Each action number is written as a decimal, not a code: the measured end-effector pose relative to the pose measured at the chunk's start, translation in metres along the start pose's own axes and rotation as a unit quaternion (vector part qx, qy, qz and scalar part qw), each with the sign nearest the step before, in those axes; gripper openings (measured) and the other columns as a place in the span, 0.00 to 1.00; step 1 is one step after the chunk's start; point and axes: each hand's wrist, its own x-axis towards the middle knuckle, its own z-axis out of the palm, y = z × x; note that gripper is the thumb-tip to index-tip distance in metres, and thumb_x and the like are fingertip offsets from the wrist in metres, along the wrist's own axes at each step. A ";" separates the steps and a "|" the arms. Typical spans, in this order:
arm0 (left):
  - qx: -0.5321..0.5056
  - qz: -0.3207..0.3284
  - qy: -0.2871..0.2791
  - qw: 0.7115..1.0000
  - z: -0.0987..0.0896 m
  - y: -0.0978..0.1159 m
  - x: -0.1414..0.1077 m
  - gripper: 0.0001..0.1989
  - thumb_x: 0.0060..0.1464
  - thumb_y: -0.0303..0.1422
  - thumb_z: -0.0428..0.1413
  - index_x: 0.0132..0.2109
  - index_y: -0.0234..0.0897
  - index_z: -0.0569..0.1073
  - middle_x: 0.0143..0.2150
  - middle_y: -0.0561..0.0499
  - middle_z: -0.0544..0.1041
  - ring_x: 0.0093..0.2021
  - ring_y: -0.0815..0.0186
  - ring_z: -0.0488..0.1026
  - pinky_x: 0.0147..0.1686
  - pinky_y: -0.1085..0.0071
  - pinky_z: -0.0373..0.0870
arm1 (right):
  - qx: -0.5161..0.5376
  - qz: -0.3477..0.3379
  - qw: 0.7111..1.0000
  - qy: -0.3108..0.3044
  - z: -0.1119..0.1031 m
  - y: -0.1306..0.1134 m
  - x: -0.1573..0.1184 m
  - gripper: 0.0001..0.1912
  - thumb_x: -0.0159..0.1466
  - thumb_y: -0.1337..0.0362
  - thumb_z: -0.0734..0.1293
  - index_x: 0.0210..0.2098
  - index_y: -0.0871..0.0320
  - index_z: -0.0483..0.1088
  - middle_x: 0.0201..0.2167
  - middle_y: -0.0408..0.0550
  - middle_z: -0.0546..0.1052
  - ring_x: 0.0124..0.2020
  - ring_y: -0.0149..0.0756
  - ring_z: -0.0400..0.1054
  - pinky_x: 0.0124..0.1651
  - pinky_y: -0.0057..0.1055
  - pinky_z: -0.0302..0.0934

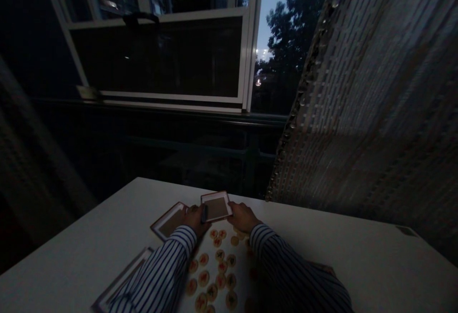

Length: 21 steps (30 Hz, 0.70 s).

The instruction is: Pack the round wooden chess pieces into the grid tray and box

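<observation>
Both my hands are at a small shallow open box (216,208) with a reddish rim, near the far side of the white table. My left hand (195,218) is closed at its left edge, beside a small dark thing (204,213) I cannot make out. Fingers of my right hand (242,216) grip the right edge. Between my forearms lie several round Chinese chess pieces (221,281), some marked in red, others in dark characters. A second shallow open box (168,222) sits just left of my left hand. My right forearm hides some pieces.
A third box-like tray (123,275) lies partly under my left sleeve. The white table (336,236) stretches to both sides. Beyond its far edge are a window (161,60) and, on the right, a hanging curtain (368,88). The room is dim.
</observation>
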 end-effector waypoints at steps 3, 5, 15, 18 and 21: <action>-0.006 -0.005 0.004 1.000 -0.001 0.001 0.001 0.35 0.39 0.41 0.54 0.55 0.35 0.58 0.53 0.37 0.65 0.57 0.53 0.55 0.55 0.53 0.38 | -0.004 -0.001 1.000 0.003 -0.002 -0.001 -0.002 0.24 0.54 0.62 0.60 0.51 0.55 0.59 0.42 0.52 0.72 0.45 0.43 0.63 0.42 0.35 0.53; -0.012 -0.004 0.009 1.000 -0.003 0.002 0.001 0.36 0.38 0.41 0.55 0.56 0.34 0.58 0.53 0.36 0.65 0.57 0.53 0.56 0.55 0.54 0.39 | -0.004 -0.004 1.000 0.005 -0.005 -0.002 -0.004 0.24 0.54 0.62 0.60 0.51 0.55 0.59 0.42 0.51 0.72 0.44 0.42 0.63 0.42 0.35 0.53; -0.085 0.009 0.058 0.995 -0.016 0.012 -0.006 0.34 0.42 0.44 0.53 0.55 0.34 0.57 0.51 0.40 0.68 0.51 0.56 0.64 0.51 0.60 0.54 | 0.023 -0.027 0.999 0.027 -0.024 -0.003 -0.015 0.21 0.55 0.58 0.60 0.48 0.56 0.63 0.40 0.50 0.73 0.42 0.39 0.65 0.41 0.31 0.55; -0.201 0.012 0.090 0.975 -0.016 0.015 -0.011 0.31 0.44 0.44 0.51 0.54 0.32 0.59 0.49 0.40 0.70 0.49 0.57 0.67 0.47 0.64 0.61 | 0.037 -0.039 0.998 0.039 -0.031 -0.002 -0.023 0.20 0.56 0.58 0.60 0.47 0.56 0.63 0.40 0.49 0.73 0.42 0.38 0.66 0.41 0.29 0.55; -0.301 0.010 0.120 0.946 -0.016 0.020 -0.016 0.27 0.47 0.43 0.49 0.53 0.34 0.61 0.48 0.42 0.71 0.49 0.57 0.67 0.47 0.62 0.62 | 0.049 -0.048 0.996 0.057 -0.039 -0.001 -0.033 0.22 0.56 0.59 0.59 0.49 0.57 0.62 0.42 0.49 0.72 0.42 0.37 0.65 0.42 0.28 0.55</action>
